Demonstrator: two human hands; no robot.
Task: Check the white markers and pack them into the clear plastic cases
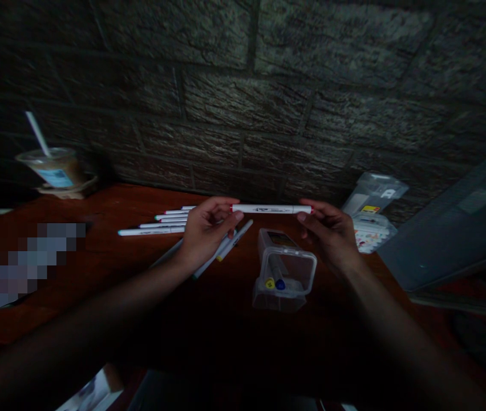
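A white marker (271, 209) with red ends is held level above the table, between both hands. My left hand (211, 225) pinches its left end, and my right hand (331, 231) pinches the right end. Below it lies a clear plastic case (290, 251) with its open end toward me; a yellow-ended marker (270, 283) and a blue-ended marker (280, 283) are inside. Several white markers (153, 231) lie in a row left of my left hand, partly hidden by it. Under that hand, more loose markers (228, 245) rest at a slant.
A plastic cup (57, 168) with a straw stands in a cardboard holder at the back left. Clear boxes (373, 228) sit at the back right beside a grey panel (452, 228). A stone block wall (247, 103) rises behind the wooden table (118, 200).
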